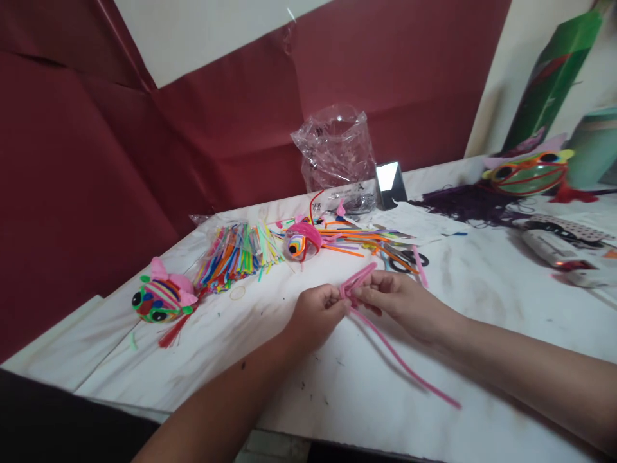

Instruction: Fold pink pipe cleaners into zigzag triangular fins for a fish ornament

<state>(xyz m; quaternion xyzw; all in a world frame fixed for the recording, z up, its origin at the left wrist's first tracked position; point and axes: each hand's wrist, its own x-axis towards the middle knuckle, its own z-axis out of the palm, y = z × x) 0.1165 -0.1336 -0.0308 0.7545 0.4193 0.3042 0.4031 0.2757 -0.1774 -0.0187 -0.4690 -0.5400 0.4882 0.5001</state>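
We see a pink pipe cleaner [357, 278] gripped in front of us, just above the pale marbled surface [231, 373]. One part is folded into narrow loops between our fingers; its long loose end slants down toward the lower right. Our left hand [315, 315] pinches the folded part between thumb and curled fingers. Our right hand [390, 296], close beside it, pinches the same folds from the other side, thumb on top.

Just beyond our hands sits a clear ball [303, 242] with a pink cap and a ringed, colorful eye. To its right lie loose pipe cleaners [351, 238], mostly orange and purple, with the black handles of scissors [424, 258] near their ends. To its left is a thick, many-colored bundle of pipe cleaners [241, 257], and farther left a pink-eared figure [164, 302] with black eyes and a red tassel.

Behind, against a dark red wall covering [231, 128], stand a crumpled clear plastic bag [337, 154] and, just beside it, a dark device [393, 186] with a glowing screen. Off to the right are purple strands [472, 204], a second black-eyed figure [527, 177] and a pale glue gun [547, 247].
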